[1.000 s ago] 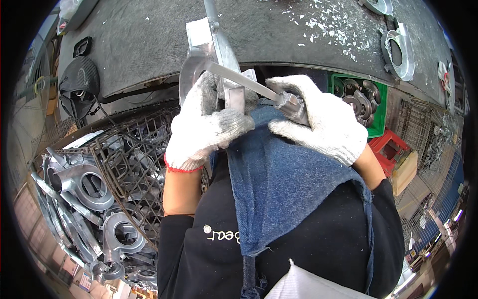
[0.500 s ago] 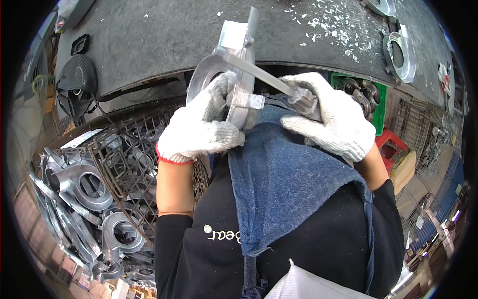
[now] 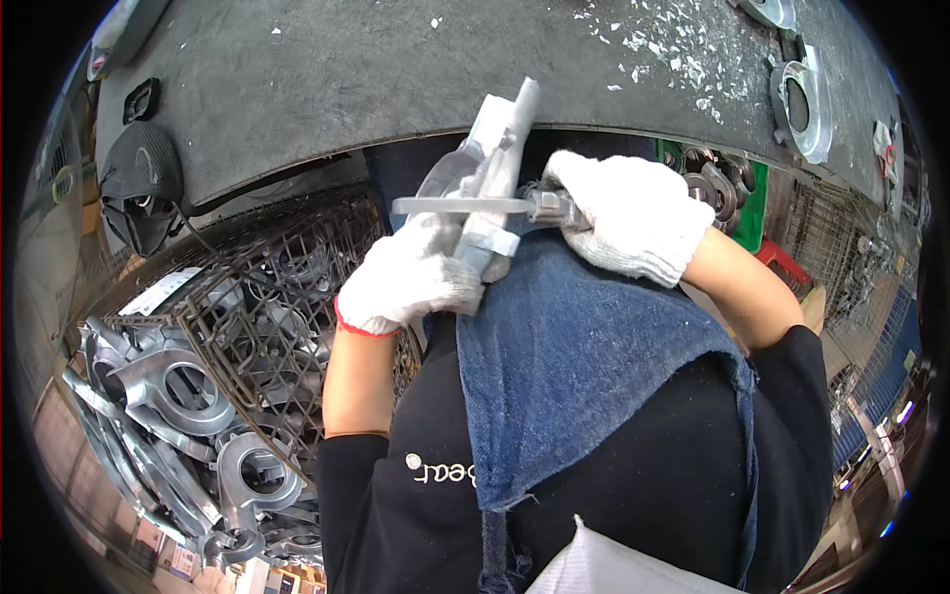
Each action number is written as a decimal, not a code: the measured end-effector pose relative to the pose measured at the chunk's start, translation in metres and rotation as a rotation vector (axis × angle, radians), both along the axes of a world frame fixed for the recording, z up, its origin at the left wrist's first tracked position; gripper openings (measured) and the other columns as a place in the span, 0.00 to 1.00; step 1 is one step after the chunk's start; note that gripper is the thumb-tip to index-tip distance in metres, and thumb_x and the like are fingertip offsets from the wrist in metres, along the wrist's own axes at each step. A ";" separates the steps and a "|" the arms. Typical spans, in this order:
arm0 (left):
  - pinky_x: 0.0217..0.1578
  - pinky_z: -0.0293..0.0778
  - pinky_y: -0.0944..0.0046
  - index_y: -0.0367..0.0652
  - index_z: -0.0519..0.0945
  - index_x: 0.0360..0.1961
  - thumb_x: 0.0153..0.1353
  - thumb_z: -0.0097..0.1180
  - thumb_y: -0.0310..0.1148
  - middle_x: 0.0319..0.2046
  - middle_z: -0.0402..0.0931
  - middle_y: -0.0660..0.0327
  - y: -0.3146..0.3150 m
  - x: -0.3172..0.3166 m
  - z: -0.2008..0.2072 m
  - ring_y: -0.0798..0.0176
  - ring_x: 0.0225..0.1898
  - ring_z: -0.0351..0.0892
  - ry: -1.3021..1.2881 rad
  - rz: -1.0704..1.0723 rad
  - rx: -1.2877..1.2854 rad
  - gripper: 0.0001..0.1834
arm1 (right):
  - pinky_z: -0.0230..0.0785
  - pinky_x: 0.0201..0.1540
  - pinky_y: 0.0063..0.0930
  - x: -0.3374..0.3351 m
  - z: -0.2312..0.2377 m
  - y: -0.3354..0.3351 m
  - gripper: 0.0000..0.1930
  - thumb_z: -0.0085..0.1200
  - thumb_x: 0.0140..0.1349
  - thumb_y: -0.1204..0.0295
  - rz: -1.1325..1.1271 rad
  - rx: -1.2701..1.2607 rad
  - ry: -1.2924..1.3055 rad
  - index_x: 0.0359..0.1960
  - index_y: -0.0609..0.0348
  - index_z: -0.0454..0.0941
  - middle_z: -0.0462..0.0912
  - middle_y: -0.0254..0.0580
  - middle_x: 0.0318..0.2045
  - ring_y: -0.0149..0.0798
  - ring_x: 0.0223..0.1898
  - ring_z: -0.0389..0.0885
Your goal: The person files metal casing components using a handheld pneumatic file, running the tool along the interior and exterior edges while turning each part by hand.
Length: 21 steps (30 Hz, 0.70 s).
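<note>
My left hand (image 3: pixel 421 272), in a white knit glove with a red cuff, is closed around a silver cast-metal housing (image 3: pixel 507 163). The housing is held tilted in front of the apron, at the table's near edge. In my gloved right hand (image 3: pixel 633 216) is the grey handle of a flat file (image 3: pixel 460 206). Its long blade lies level across the housing, pointing left over the fingers of my left hand. Whether blade and metal touch is hard to tell. The fingertips behind the housing are partly hidden.
White chips (image 3: pixel 683 59) are scattered over the dark table (image 3: pixel 327 89). Another housing (image 3: pixel 800 109) lies at the table's right. A wire cage (image 3: pixel 237 346) with several similar castings (image 3: pixel 183 391) stands at lower left. A green crate (image 3: pixel 757 203) holds round metal parts. A black mesh-covered object (image 3: pixel 143 188) is at left.
The file has swung from a slant to nearly level across the housing. My left hand and the housing have shifted down and right, the housing leaning more. My right hand has moved slightly left.
</note>
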State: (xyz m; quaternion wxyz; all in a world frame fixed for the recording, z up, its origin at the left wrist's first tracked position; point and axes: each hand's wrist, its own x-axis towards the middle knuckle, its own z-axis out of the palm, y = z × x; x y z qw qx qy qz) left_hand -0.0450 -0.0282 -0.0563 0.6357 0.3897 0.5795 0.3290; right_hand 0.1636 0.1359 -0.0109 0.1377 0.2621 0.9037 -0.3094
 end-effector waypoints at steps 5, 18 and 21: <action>0.48 0.79 0.60 0.46 0.71 0.69 0.51 0.68 0.44 0.54 0.80 0.48 -0.008 0.003 -0.003 0.58 0.47 0.83 0.174 0.048 0.021 0.42 | 0.77 0.34 0.50 0.003 -0.002 0.000 0.14 0.58 0.61 0.62 0.001 -0.060 -0.086 0.43 0.54 0.74 0.84 0.52 0.26 0.58 0.32 0.85; 0.36 0.75 0.65 0.44 0.57 0.75 0.54 0.66 0.34 0.47 0.77 0.53 0.004 0.019 0.006 0.63 0.38 0.76 -0.096 0.186 -0.259 0.48 | 0.79 0.39 0.46 0.001 0.000 0.009 0.12 0.55 0.61 0.63 -0.227 -0.089 -0.187 0.44 0.51 0.78 0.85 0.52 0.29 0.56 0.34 0.86; 0.31 0.74 0.67 0.41 0.53 0.77 0.59 0.63 0.32 0.46 0.75 0.54 0.009 0.024 0.014 0.67 0.34 0.74 -0.204 0.244 -0.206 0.47 | 0.81 0.34 0.40 0.000 0.001 0.005 0.11 0.55 0.60 0.65 -0.072 -0.018 -0.005 0.43 0.52 0.79 0.85 0.49 0.28 0.47 0.25 0.87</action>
